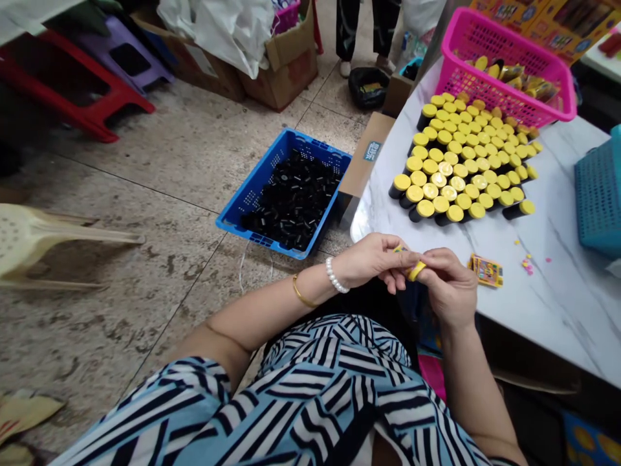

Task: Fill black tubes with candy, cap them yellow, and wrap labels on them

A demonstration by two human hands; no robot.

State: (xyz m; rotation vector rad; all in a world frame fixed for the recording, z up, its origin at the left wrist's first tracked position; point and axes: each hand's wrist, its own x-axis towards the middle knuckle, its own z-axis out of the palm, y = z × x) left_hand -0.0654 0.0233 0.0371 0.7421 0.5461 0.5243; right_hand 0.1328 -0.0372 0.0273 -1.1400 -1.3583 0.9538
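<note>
My left hand [371,259] and my right hand [449,285] meet at the near edge of the white marble table [557,304]. Both pinch a small yellow cap [416,270] between their fingertips; what lies under it is hidden by the fingers. A pearl bracelet and a gold bangle sit on my left wrist. Past my hands, several black tubes with yellow caps [463,162] lie stacked in rows on the table. A small printed sticker card [486,270] lies just right of my right hand.
A pink basket [504,71] of yellow items stands behind the tubes, a teal basket [599,194] at the right edge. On the floor a blue crate [252,188] holds black parts. Cardboard boxes [286,65], plastic stools and another person's legs [369,32] are farther back.
</note>
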